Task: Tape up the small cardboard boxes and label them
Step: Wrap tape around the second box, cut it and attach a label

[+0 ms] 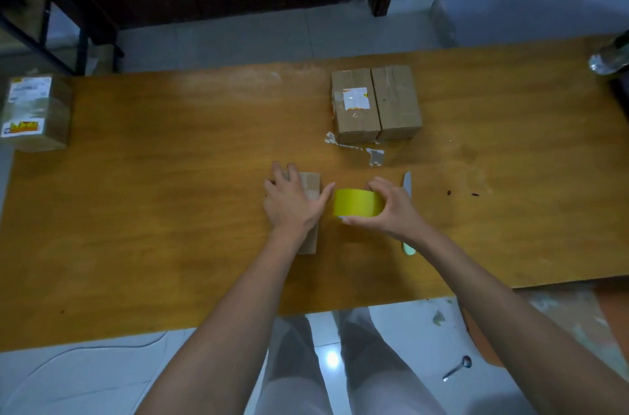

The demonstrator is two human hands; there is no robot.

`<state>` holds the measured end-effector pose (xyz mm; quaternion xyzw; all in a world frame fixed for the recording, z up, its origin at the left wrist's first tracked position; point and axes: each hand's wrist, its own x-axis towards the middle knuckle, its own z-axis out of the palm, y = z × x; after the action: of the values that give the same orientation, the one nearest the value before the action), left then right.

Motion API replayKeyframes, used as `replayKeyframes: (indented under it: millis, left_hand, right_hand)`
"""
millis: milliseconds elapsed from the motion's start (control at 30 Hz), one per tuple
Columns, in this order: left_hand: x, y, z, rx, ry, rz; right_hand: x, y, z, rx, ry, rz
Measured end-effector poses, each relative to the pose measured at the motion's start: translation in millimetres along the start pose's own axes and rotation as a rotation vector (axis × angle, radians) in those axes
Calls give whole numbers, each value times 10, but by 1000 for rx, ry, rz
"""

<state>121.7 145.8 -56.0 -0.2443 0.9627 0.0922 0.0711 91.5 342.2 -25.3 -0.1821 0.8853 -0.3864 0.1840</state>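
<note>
Pressing a small box [310, 191] flat to the table [153, 210] at centre, the left hand [292, 203] lies open-fingered on it; at its 3 o'clock the right hand [391, 208] curls around the yellow tape roll [355, 203]. Taping looks barely begun. Four boxes show: one [35, 111] labelled at 9 o'clock, this one, and a pair [376, 105] at 1 o'clock, one labelled. One knife [407, 183] lies at the right.

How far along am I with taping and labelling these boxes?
Two boxes at the far side look taped shut, but only the left one shows a label. In hand: your left hand presses the small box down while your right hand holds the yellow tape roll beside it. Left: tape and label this box, and label the bare one. The labelled box at the left edge looks finished.
</note>
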Motion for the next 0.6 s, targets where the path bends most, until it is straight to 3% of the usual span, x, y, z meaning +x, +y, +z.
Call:
replayKeyframes:
  millis: [133,600]
  left_hand:
    - [-8,7,2,-18,17,18]
    - [7,-143,-11,-108,78,-12]
  right_hand:
    - [8,-30,-29,-101,-90,-108]
    - [5,-63,-70,-60,-97,12]
